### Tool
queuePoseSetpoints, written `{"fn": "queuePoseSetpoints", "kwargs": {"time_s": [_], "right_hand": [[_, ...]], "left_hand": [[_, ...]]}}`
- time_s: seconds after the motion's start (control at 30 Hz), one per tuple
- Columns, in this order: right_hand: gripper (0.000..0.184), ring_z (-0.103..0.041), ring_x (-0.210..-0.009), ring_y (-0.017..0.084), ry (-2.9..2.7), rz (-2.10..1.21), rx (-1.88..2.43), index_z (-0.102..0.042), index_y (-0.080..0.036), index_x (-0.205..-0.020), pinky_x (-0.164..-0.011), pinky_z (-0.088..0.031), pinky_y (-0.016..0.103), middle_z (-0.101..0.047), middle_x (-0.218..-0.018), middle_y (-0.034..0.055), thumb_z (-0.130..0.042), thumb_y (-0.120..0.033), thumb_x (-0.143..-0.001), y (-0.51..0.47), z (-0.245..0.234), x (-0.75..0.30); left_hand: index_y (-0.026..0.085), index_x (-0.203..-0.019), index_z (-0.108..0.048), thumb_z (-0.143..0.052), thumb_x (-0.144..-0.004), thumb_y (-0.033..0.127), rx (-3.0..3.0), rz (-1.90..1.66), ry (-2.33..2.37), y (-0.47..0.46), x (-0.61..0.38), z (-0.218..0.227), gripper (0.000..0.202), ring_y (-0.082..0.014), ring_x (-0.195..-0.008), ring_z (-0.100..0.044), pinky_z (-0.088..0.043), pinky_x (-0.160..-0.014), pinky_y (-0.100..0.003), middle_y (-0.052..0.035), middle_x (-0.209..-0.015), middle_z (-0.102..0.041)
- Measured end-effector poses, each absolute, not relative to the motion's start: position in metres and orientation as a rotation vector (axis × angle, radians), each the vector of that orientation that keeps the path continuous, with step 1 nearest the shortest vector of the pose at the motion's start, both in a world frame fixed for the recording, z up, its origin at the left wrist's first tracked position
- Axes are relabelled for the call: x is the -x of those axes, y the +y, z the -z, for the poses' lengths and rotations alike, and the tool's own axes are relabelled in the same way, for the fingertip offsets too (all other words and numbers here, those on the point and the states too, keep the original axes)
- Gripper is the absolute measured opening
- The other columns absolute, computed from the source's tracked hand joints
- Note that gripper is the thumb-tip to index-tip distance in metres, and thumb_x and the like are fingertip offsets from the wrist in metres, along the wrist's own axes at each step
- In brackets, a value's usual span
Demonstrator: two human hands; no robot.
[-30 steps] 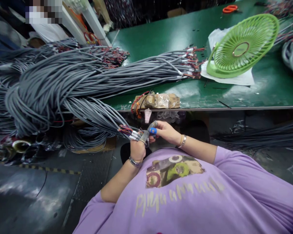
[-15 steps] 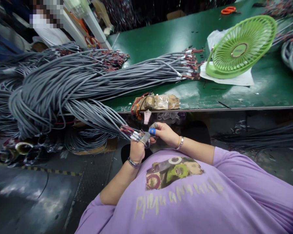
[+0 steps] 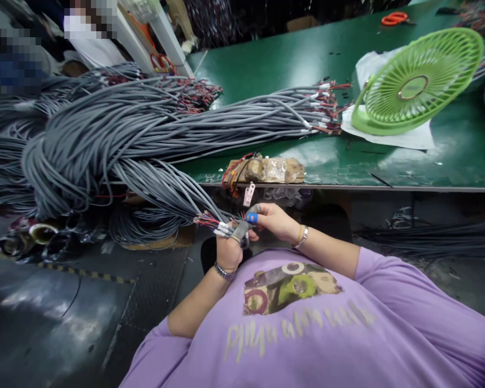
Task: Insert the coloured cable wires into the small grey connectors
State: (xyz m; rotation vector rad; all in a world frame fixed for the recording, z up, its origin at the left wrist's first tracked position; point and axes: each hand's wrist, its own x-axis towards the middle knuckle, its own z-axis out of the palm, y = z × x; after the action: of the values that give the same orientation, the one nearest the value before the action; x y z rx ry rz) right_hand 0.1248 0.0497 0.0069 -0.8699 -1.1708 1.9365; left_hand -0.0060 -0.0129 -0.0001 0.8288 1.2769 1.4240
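My left hand [image 3: 230,248], its thumb wrapped in grey tape, is closed around the ends of several grey cables [image 3: 178,188] that hang over the table edge. White sleeves and thin coloured wires [image 3: 206,219] stick out to the left of that hand. Close beside it, my right hand [image 3: 275,222] has thumb and fingers pinched together at fine wire ends [image 3: 242,216]. Blue and grey tape covers some of its fingertips. Exactly which wire sits in the pinch is too small to make out.
On the green table [image 3: 258,59] lies a thick bundle of grey cables [image 3: 226,126]. A wooden block with a small device [image 3: 254,170] sits at the front edge. Farther right stands a green fan [image 3: 418,86]; orange-handled scissors [image 3: 394,19] lie behind it. Another person [image 3: 91,40] is at back left.
The view has shifted slightly, so the table and fan appear farther right. The coloured wires left of my left hand look more spread. Both hands keep nearly the same grip.
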Motion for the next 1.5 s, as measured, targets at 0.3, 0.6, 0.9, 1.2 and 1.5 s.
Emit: {"fn": "queuePoseSetpoints", "kwargs": {"time_s": [0.3, 0.6, 0.9, 1.2, 1.5], "right_hand": [[0.035, -0.044, -0.049, 0.006, -1.122, -1.912, 0.926, -0.059, -0.013, -0.067, -0.049, -0.035, 0.021, -0.055, -0.056, -0.0037, -0.079, -0.041, -0.059, 0.053, -0.003, -0.12], [0.037, -0.045, -0.05, 0.006, -1.121, -1.917, 0.913, -0.059, -0.013, -0.068, -0.048, -0.036, 0.021, -0.055, -0.059, -0.0035, -0.081, -0.041, -0.059, 0.054, -0.001, -0.121], [0.038, -0.043, -0.051, 0.007, -1.152, -1.97, 0.817, -0.058, -0.014, -0.067, -0.052, -0.038, 0.021, -0.052, -0.055, -0.0047, -0.081, -0.044, -0.062, 0.054, -0.003, -0.131], [0.053, -0.047, -0.052, 0.007, -0.728, -2.215, 0.819, -0.064, -0.014, -0.082, -0.049, -0.043, 0.019, -0.059, -0.071, 0.0016, -0.053, -0.066, -0.083, 0.089, 0.002, -0.128], [0.046, -0.05, -0.055, 0.008, -0.643, -2.283, 0.714, -0.069, -0.014, -0.086, -0.053, -0.044, 0.02, -0.06, -0.067, 0.0011, -0.061, -0.06, -0.083, 0.088, -0.004, -0.112]], "left_hand": [[0.015, -0.067, -0.06, -0.079, -0.065, 0.04, -0.676, -1.524, 1.284, -0.009, 0.004, -0.003, 0.031, -0.0143, -0.045, -0.064, -0.052, -0.048, -0.023, 0.0011, -0.05, -0.064], [0.015, -0.067, -0.057, -0.079, -0.065, 0.042, -0.616, -1.543, 1.292, -0.007, 0.003, -0.009, 0.034, -0.013, -0.043, -0.062, -0.052, -0.048, -0.023, 0.002, -0.049, -0.062], [0.015, -0.063, -0.057, -0.079, -0.065, 0.04, -0.638, -1.568, 1.266, -0.006, 0.006, -0.007, 0.032, -0.0096, -0.04, -0.057, -0.047, -0.043, -0.019, 0.0022, -0.047, -0.06], [0.015, -0.065, -0.065, -0.076, -0.067, 0.039, -0.773, -1.27, 1.046, -0.001, 0.021, -0.012, 0.027, -0.0102, -0.034, -0.051, -0.042, -0.036, -0.021, 0.0012, -0.043, -0.056], [0.017, -0.062, -0.059, -0.078, -0.063, 0.043, -0.734, -1.182, 1.016, 0.013, 0.019, -0.014, 0.032, -0.0088, -0.032, -0.047, -0.039, -0.037, -0.022, 0.0032, -0.04, -0.052]]}}
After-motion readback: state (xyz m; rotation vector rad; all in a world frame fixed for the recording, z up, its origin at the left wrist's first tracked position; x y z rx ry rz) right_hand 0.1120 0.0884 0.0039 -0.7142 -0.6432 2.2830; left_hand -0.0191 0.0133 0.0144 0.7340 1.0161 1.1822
